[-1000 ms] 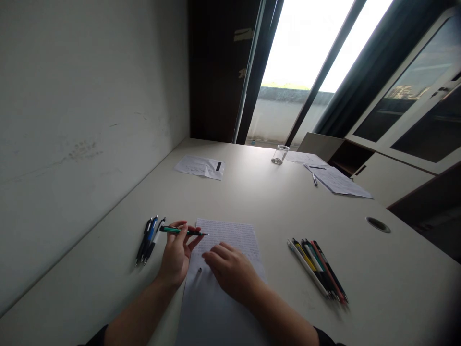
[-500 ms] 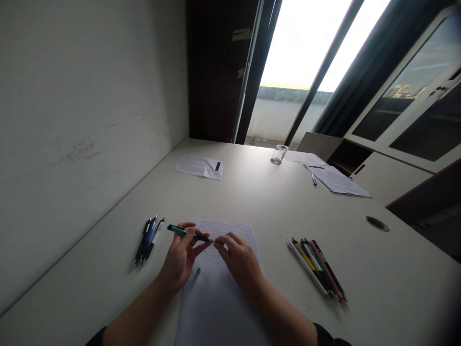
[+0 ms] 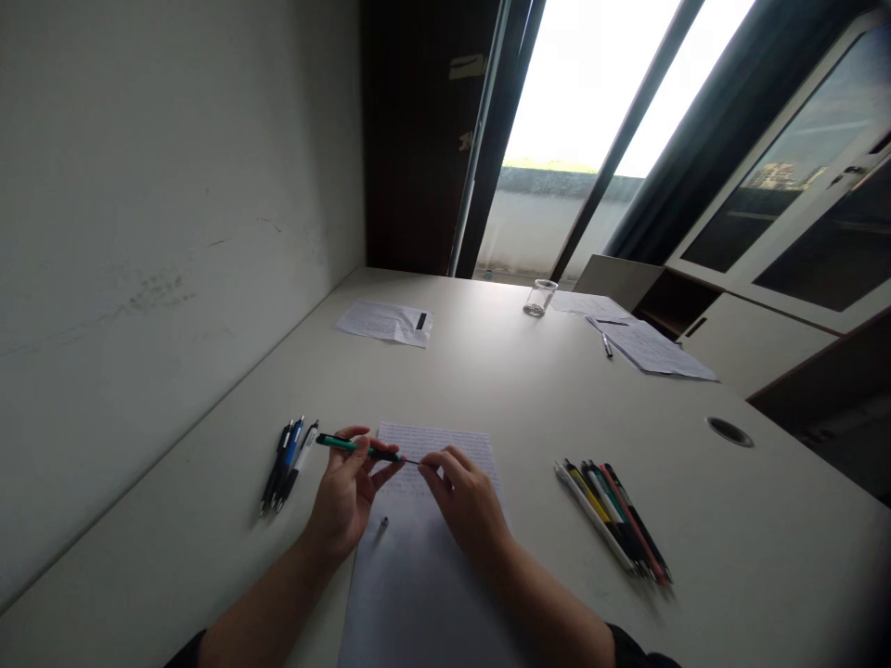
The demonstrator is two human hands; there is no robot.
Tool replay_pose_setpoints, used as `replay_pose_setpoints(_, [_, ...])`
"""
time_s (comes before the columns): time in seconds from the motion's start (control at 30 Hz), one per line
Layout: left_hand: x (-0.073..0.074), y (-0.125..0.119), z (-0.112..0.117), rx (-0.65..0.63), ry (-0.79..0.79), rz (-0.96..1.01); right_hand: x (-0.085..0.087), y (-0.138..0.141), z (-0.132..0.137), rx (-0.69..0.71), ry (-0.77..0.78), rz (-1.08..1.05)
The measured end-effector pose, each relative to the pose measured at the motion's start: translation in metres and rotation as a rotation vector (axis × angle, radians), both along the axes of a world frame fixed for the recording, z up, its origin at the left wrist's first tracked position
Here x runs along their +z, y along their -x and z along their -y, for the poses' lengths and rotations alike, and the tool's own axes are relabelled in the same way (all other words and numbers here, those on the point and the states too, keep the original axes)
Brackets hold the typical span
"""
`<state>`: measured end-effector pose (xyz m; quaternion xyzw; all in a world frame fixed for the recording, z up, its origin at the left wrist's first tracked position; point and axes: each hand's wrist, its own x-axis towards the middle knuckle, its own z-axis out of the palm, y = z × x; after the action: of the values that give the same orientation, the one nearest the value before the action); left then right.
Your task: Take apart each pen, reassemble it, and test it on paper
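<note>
My left hand (image 3: pixel 342 501) is closed round a green and black pen barrel (image 3: pixel 358 449), held roughly level above the paper. From the barrel's right end sticks a thin pen refill (image 3: pixel 412 461). My right hand (image 3: pixel 465 492) pinches the refill's outer end between thumb and fingertips. Under both hands lies a sheet of paper (image 3: pixel 424 594) with lines of writing on its upper part. A small greyish pen tip piece (image 3: pixel 383 524) rests on that sheet, just right of my left wrist.
Several pens (image 3: pixel 616 520) lie bunched to the right, and a smaller group of pens (image 3: pixel 287 466) to the left by the wall. Farther back are a printed sheet (image 3: pixel 386 322), a glass (image 3: pixel 540 299), a paper stack (image 3: pixel 654 348) and a single pen (image 3: pixel 607 346). A round cable hole (image 3: pixel 729 431) is at the right.
My hands have drawn slightly apart, the left one moving left with the barrel. More of the thin refill now shows between barrel and right fingertips.
</note>
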<state>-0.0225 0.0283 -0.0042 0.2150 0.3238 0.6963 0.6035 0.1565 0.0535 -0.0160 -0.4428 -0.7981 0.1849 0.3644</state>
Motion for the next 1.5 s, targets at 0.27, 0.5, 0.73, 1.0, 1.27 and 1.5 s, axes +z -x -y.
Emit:
replay_pose_setpoints(0.27, [0.002,0.002,0.002,0.029,-0.008,0.061,0.0,-0.001,0.0,0.012,0.051,-0.17])
replay_pose_setpoints(0.5, [0.003,0.003,0.001,0.063,-0.012,0.089,-0.003,-0.002,-0.001,0.043,0.073,-0.279])
replay_pose_setpoints(0.73, [0.001,0.004,-0.001,0.075,-0.027,0.084,-0.01,-0.003,-0.004,-0.04,0.157,-0.384])
replay_pose_setpoints(1.0, [-0.002,0.005,-0.002,0.16,-0.057,0.031,-0.001,0.0,0.004,0.212,0.016,-0.136])
replay_pose_setpoints(1.27, [-0.006,0.006,-0.004,0.188,-0.049,0.027,0.004,0.003,0.012,0.428,-0.157,0.231])
replay_pose_setpoints(1.5, [-0.006,0.005,-0.004,0.198,-0.044,0.015,0.009,0.001,0.014,0.462,-0.242,0.359])
